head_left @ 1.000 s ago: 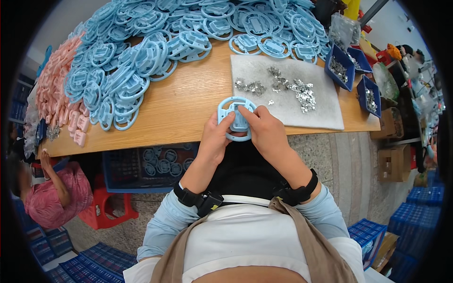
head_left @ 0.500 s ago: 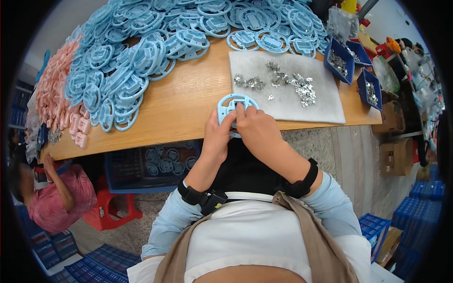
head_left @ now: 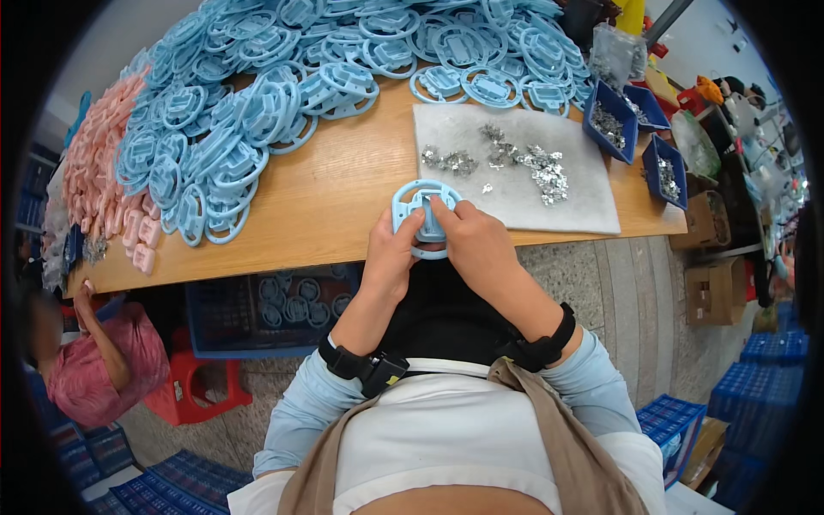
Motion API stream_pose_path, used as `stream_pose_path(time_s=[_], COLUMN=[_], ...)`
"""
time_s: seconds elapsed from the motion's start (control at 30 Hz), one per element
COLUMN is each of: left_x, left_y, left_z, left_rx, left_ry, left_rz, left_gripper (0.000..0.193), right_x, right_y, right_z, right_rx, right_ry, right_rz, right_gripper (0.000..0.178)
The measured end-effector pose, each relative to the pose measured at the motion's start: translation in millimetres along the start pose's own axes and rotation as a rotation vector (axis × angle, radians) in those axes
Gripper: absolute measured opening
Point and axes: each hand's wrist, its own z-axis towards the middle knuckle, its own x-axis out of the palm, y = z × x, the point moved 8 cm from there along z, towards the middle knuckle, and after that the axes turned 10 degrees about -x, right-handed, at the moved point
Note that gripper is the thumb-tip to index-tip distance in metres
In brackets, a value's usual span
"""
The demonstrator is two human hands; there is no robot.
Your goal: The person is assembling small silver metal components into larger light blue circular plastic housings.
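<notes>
A light blue plastic ring-shaped part [head_left: 418,186], with a raised block across its middle, is held between both hands just off the table's front edge. My left hand [head_left: 391,249] is closed on its left side, thumb pressed on the middle block. On the right side my right hand [head_left: 474,245] grips it, a finger or thumb lying over the block's upper end. Whether a small metal piece sits under the fingertips cannot be made out. Just beyond, small silvery metal pieces [head_left: 547,174] lie in loose heaps on a white foam mat [head_left: 592,210].
Many matching blue parts [head_left: 257,112] are piled on the wooden table [head_left: 343,154], with pink parts [head_left: 103,163] at far left. Blue bins [head_left: 611,124] of metal pieces stand right. Below the table is a crate [head_left: 223,335]. A person in pink [head_left: 112,360] sits left by a red stool [head_left: 193,395].
My right hand's fingers have shifted from bending down into the part's middle to holding its right side. More of the middle block shows. The view has shifted slightly.
</notes>
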Motion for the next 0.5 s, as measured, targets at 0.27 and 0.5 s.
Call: stream_pose_path(time_s=[0.27,0.5], left_x=[-6,4], left_y=[5,-8], left_z=[2,-7], left_rx=[0.111,0.088], left_ry=[-0.057,-0.006], left_rz=[0.087,-0.077], left_gripper=[0.025,0.026], right_x=[13,-37], right_y=[9,-14], right_z=[9,3], right_rx=[0.083,0.054], right_ry=[0.274,-0.247], right_rz=[-0.109,0.068], right_gripper=[0.045,0.032])
